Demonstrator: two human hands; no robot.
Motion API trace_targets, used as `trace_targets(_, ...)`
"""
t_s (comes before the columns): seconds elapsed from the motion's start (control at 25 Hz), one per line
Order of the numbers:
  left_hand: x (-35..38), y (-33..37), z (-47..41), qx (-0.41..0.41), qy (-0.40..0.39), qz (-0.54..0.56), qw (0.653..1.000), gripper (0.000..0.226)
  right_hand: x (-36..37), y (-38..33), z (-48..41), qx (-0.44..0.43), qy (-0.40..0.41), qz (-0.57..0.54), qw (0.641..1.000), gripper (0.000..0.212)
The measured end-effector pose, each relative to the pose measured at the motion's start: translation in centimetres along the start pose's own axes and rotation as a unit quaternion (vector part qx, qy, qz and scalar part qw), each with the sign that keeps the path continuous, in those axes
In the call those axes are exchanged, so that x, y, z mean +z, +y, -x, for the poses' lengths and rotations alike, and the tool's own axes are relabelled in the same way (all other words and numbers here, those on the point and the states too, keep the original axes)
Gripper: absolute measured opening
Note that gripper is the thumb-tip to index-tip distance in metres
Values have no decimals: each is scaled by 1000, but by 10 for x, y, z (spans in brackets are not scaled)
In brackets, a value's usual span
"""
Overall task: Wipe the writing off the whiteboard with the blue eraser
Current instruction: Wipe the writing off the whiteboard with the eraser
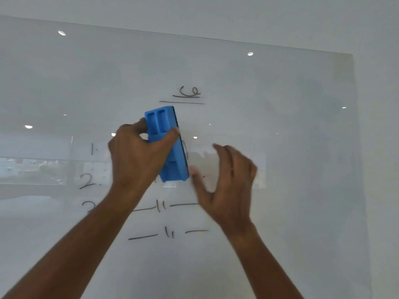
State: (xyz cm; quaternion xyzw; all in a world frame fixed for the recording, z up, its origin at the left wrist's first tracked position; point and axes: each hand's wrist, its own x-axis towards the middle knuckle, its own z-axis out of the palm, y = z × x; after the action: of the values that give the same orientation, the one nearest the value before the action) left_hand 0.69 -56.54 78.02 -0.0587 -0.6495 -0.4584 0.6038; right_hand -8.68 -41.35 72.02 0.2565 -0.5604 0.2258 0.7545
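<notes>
We held the blue eraser [167,145] against the whiteboard [280,147], standing nearly upright with its top leaning a little left. Our left hand [138,156] reached up from the lower left, forearm slanted, thumb on the eraser's left edge and fingers curled over its right edge, clamped around its middle. Our right hand [224,180] rose from the lower right, just beside the eraser's lower end, blurred, its fingers loosely spread and gripping nothing. Some writing [189,93] sat above the eraser; numbers and dashes lay to the left and below, between our forearms.
</notes>
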Motion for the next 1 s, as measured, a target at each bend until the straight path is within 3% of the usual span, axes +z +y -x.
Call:
trace_targets(0.28, -76, -48, -34, 34, 98, -61, 993, 49, -12, 112, -29, 48, -22, 118, 992, 49)
trace_targets(0.48, -109, -105, -48, -2, 145, -123, 982, 12, -6, 133, -21, 50, -54, 134, 988, 56)
trace_targets(0.64, -114, -144, -57, -16, 188, -200, 961, 47, -3, 134, -19, 44, -44, 128, 990, 57)
trace_targets(0.88, -55, -139, -44, -26, 223, -227, 948, 63, 0, 132, -15, 42, -37, 140, 989, 60)
trace_targets(1.0, -8, -117, -19, 95, 183, -264, 942, 65, 0, 132, -15, 40, -32, 135, 990, 60)
